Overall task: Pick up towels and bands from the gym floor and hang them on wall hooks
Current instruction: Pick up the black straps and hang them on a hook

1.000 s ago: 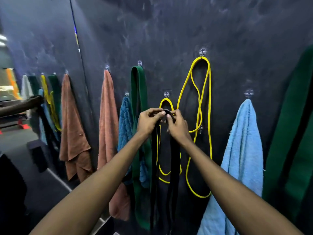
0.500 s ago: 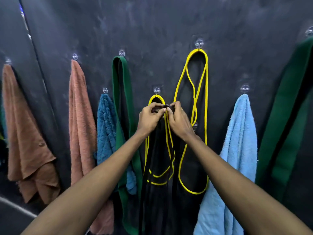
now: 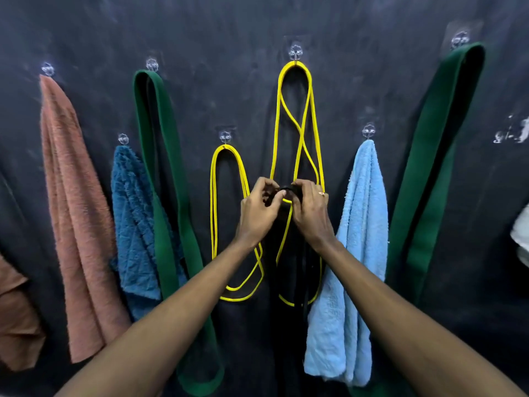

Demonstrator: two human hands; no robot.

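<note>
Pinching black band (image 3: 289,189) top; left hand (image 3: 257,212), right hand (image 3: 310,210) close together at wall (image 3: 229,38).

Dark wall (image 3: 229,30), white marks (image 3: 512,133) at right.

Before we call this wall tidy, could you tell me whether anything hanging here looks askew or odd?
The tall yellow band on the upper hook hangs twisted, its strands crossing partway down, unlike the plain loop of the shorter yellow band. The left hand and right hand grip a black band across its strands.
</note>
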